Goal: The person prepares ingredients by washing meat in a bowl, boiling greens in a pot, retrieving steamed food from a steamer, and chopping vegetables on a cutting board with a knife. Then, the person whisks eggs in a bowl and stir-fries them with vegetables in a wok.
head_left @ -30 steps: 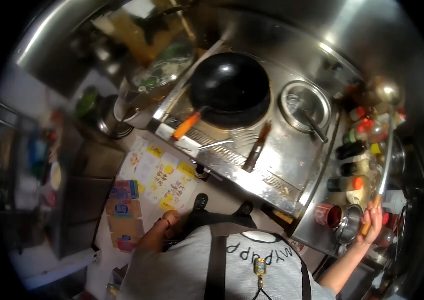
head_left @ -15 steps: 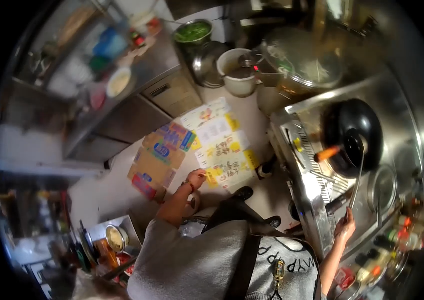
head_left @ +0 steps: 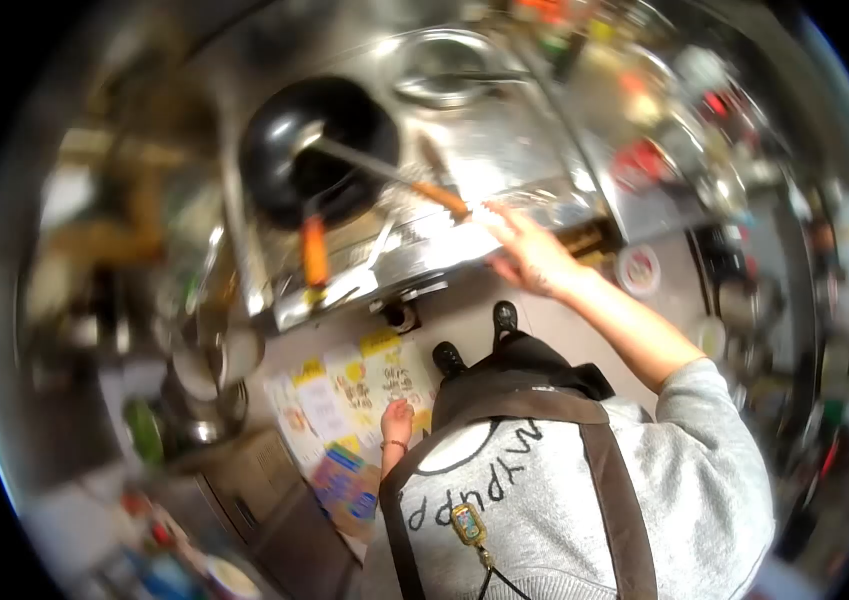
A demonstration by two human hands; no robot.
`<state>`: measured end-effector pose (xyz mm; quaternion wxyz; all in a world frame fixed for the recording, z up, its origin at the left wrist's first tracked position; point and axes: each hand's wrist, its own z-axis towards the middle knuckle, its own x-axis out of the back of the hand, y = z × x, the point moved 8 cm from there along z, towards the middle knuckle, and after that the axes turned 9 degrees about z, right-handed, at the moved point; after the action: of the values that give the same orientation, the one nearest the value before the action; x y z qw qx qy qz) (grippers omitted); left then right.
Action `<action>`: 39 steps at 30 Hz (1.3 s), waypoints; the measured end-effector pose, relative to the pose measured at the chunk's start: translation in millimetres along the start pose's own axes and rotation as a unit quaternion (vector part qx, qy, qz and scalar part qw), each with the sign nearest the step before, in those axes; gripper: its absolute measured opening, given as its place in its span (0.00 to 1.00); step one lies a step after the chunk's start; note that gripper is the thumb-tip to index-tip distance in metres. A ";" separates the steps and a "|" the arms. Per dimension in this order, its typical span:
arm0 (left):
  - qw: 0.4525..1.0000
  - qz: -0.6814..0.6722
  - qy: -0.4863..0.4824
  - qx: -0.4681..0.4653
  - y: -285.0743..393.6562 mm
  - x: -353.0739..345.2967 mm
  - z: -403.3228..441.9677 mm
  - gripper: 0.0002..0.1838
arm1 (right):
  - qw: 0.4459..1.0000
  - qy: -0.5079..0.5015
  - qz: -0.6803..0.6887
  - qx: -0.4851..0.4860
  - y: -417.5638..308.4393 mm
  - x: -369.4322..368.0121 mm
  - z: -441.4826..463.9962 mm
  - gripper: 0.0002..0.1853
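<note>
My right hand [head_left: 529, 252] reaches over the stove's front edge with its fingers apart. Its fingertips are at the orange handle end of a long metal wok utensil [head_left: 369, 162]; glare hides whether they touch. The head of that utensil rests in a black wok [head_left: 364, 120], and its kind, ladle or spatula, is unclear. Another orange handle [head_left: 315, 252] sticks out from the wok toward me. My left hand [head_left: 397, 422] hangs low beside my body, fingers curled, with nothing visible in them. Below it, flattened printed cardboard [head_left: 349, 395] lies on the floor.
A round metal lid or pan [head_left: 444, 68] sits on the steel stove top [head_left: 504, 135] behind the utensil. Blurred jars and red containers [head_left: 644, 165] stand to the right. A white tub [head_left: 638, 271] is near the floor at right. Pots [head_left: 209, 365] stand at left.
My view has swung right, so the stove now lies ahead. My right hand has gone from holding the utensil's handle to spread fingers at its end. My left hand stays low.
</note>
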<state>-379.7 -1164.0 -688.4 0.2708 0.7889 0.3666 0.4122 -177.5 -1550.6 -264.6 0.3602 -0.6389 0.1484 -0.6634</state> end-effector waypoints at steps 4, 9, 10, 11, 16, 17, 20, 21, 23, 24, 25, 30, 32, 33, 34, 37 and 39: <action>0.984 0.056 -0.166 -0.024 120.6 -34.4 86.9 0.19 | 0.994 0.046 0.044 -0.086 68.5 40.2 -126.7 0.29; 0.890 0.237 -0.343 -0.183 365.4 -157.8 74.9 0.22 | 0.924 0.143 0.120 -0.334 172.2 49.1 -285.5 0.30; 0.875 0.234 -0.390 -0.165 373.8 -196.8 80.2 0.23 | 0.909 0.159 0.137 -0.359 189.6 46.0 -309.1 0.31; 0.837 0.310 -0.423 -0.159 407.7 -235.4 67.7 0.24 | 0.893 0.175 0.155 -0.384 204.9 40.9 -330.6 0.31; 0.699 0.425 -0.540 -0.199 471.4 -409.8 24.4 0.31 | 0.822 0.283 0.231 -0.436 259.7 21.4 -408.4 0.32; 0.677 0.436 -0.548 -0.227 465.9 -439.4 26.6 0.34 | 0.805 0.318 0.237 -0.441 272.2 10.8 -423.2 0.32; 0.594 0.542 -0.553 -0.219 424.9 -533.3 56.2 0.36 | 0.720 0.451 0.246 -0.467 309.7 -16.1 -468.6 0.30; 0.570 0.566 -0.544 -0.241 401.1 -562.4 76.3 0.35 | 0.703 0.485 0.194 -0.483 313.8 -22.3 -480.7 0.30; 0.513 0.630 -0.512 -0.280 376.1 -626.7 103.4 0.32 | 0.618 0.531 0.262 -0.517 329.6 -47.6 -501.7 0.29; 0.504 0.656 -0.476 -0.299 377.1 -656.2 112.1 0.32 | 0.574 0.551 0.295 -0.529 335.1 -63.7 -507.7 0.29; 0.496 0.678 -0.438 -0.320 375.6 -685.6 123.2 0.32 | 0.548 0.568 0.312 -0.529 336.3 -80.2 -511.4 0.29; 0.652 0.648 -0.215 -0.330 325.9 -809.1 286.1 0.31 | 0.434 0.633 0.326 -0.552 358.5 -160.9 -531.3 0.22; 0.664 0.620 -0.111 -0.404 342.7 -837.9 326.8 0.29 | 0.409 0.632 0.325 -0.572 367.8 -181.3 -537.4 0.19; 0.681 0.586 -0.073 -0.433 359.7 -850.0 336.7 0.28 | 0.394 0.624 0.335 -0.586 373.9 -190.4 -538.7 0.19; 0.681 0.648 -0.061 -0.335 358.8 -864.9 365.2 0.28 | 0.379 0.615 0.344 -0.600 378.7 -201.1 -539.5 0.18; 0.555 0.801 -0.074 -0.212 347.4 -913.3 459.0 0.26 | 0.353 0.598 0.386 -0.607 395.1 -238.7 -532.7 0.19; 0.424 0.830 -0.121 -0.340 323.2 -933.7 513.6 0.23 | 0.340 0.596 0.406 -0.603 407.3 -250.2 -529.0 0.18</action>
<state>-194.2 -2165.7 -1138.1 0.0855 0.5968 -0.6724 0.4295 -584.1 -1806.6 -791.4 -0.0823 0.0210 0.9247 -0.3711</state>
